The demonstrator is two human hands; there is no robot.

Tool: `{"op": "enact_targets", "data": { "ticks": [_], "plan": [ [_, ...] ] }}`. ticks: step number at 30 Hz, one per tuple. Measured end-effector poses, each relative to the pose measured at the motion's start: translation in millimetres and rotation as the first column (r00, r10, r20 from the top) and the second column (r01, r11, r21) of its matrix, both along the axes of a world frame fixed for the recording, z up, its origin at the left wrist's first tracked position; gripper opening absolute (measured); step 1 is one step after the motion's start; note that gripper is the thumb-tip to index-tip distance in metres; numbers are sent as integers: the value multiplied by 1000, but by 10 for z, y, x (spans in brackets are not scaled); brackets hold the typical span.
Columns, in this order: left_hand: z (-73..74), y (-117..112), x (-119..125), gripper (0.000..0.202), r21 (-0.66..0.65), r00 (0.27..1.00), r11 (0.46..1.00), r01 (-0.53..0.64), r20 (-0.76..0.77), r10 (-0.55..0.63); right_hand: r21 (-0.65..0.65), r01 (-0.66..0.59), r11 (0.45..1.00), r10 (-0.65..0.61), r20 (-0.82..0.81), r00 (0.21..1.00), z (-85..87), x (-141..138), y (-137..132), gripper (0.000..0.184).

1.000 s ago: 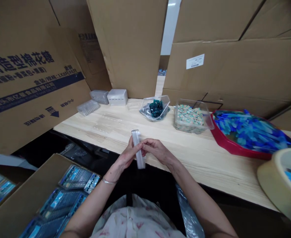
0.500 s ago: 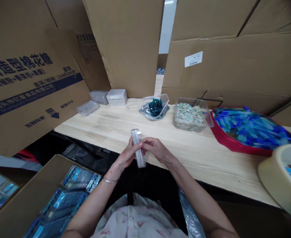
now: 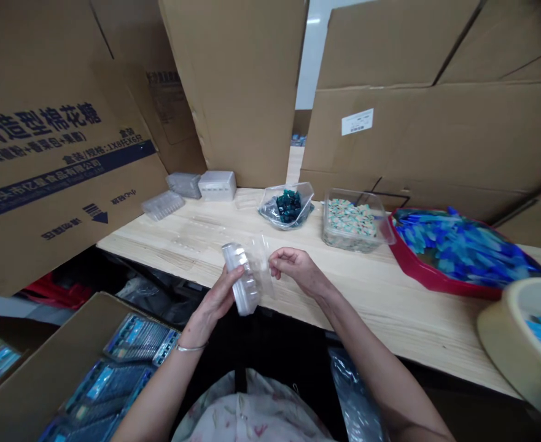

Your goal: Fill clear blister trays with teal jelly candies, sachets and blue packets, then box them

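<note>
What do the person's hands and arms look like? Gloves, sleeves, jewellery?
The left hand and right hand are bare, without gloves, and both forearms show no sleeve. A thin silver-coloured bracelet circles the left wrist. The top is pale with a pink floral print.

- The left hand [image 3: 212, 301] hides part of the clear plastic tray [image 3: 242, 288], and glare blurs the tray's detail.
- The right hand [image 3: 298, 269] sits beside a clear plastic film [image 3: 261, 264]; whether its fingertips [image 3: 274, 261] touch the film cannot be told.
- The pale round tub [image 3: 509, 344] is cut off by the right edge, its blue contents partly out of view.
- The blister packs [image 3: 127, 374] are cut off by the bottom edge.
- The pieces in the clear tub [image 3: 350, 224] are too small to identify.
- The items in the far gap [image 3: 298, 140] are too small to tell.
</note>
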State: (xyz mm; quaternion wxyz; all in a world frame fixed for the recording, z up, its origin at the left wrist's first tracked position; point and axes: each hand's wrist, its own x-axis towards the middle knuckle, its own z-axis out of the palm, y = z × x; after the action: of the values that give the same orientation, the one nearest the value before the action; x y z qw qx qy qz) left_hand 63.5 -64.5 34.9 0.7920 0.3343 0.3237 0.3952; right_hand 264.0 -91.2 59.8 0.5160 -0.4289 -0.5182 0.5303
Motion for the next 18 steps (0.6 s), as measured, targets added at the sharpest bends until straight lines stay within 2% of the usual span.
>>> {"op": "enact_targets", "data": {
  "ticks": [2,4,5,7,8,9,10,11,14,18],
  "plan": [
    [-2,-18,-139,45,-64,997,995,-71,-22,69,57,25,998,-34,163,986,46,17,82,15],
    [-13,-51,-295,39,-138,992,982,-125,-26,122,180,24,983,-101,438,893,43,-20,240,9],
    [-21,-72,-369,36,-170,990,976,-139,-20,138,241,-14,971,-137,598,790,19,-67,348,8],
    [-35,-119,-493,34,-213,987,964,-161,-9,163,251,-143,957,-162,876,455,-66,-211,599,16],
    [-40,-143,-540,34,-222,985,960,-171,-4,174,199,-197,960,-140,950,279,-119,-300,727,20],
    [-44,-164,-578,35,-227,983,957,-180,-2,185,134,-230,964,-104,985,138,-174,-391,849,24],
    [-45,-183,-609,36,-231,980,954,-192,-1,197,81,-245,966,-71,996,47,-224,-476,956,27],
    [-45,-199,-637,36,-237,978,950,-205,0,211,49,-255,966,-51,999,0,-267,-551,1044,29],
    [-50,-231,-734,35,-258,972,939,-226,1,234,47,-273,961,-56,998,-24,-340,-664,1174,31],
    [-109,-249,-926,34,-263,974,942,-207,33,223,57,-220,974,-82,991,-109,-353,-578,1035,33]
  ]
}}
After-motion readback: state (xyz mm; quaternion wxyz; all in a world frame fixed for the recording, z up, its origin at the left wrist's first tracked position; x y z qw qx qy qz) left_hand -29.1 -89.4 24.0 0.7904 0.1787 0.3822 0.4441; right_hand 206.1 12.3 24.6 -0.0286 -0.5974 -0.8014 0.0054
